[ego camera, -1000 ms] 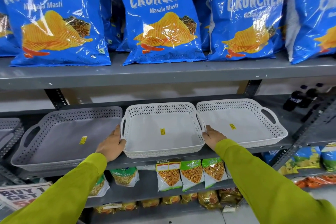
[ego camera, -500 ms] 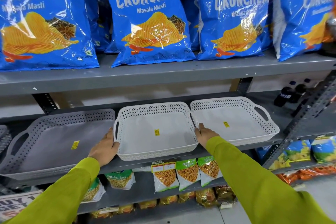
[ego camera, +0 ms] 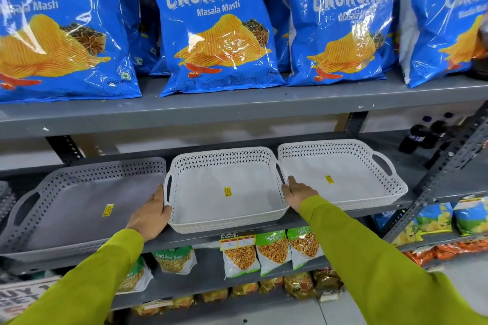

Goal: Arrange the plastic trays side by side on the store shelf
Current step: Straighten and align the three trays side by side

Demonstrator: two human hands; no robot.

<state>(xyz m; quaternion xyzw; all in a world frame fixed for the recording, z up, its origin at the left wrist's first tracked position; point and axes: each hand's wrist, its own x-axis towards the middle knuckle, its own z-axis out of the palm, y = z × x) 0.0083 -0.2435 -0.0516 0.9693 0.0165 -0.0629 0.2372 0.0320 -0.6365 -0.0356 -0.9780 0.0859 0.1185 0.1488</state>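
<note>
Three perforated plastic trays stand in a row on the grey middle shelf point(ego camera: 303, 215). A large grey tray point(ego camera: 66, 208) is on the left. A white tray point(ego camera: 206, 192) sits in the centre and a second white tray point(ego camera: 351, 166) on the right, their rims touching. Each has a small yellow sticker on its floor. My left hand point(ego camera: 150, 215) grips the centre tray's left handle side. My right hand point(ego camera: 297, 191) holds its right edge, between the two white trays. Both arms wear green sleeves.
Big blue Crunchem chip bags point(ego camera: 216, 26) line the shelf above. Small snack packets point(ego camera: 272, 250) hang under the tray shelf. Dark bottles point(ego camera: 420, 137) stand at the back right beside a slotted steel upright point(ego camera: 446, 177). Another grey tray's edge point(ego camera: 4, 198) shows far left.
The view has drifted slightly right and down. My hands stay on the centre white tray, which sits a little closer to the right white tray than before.
</note>
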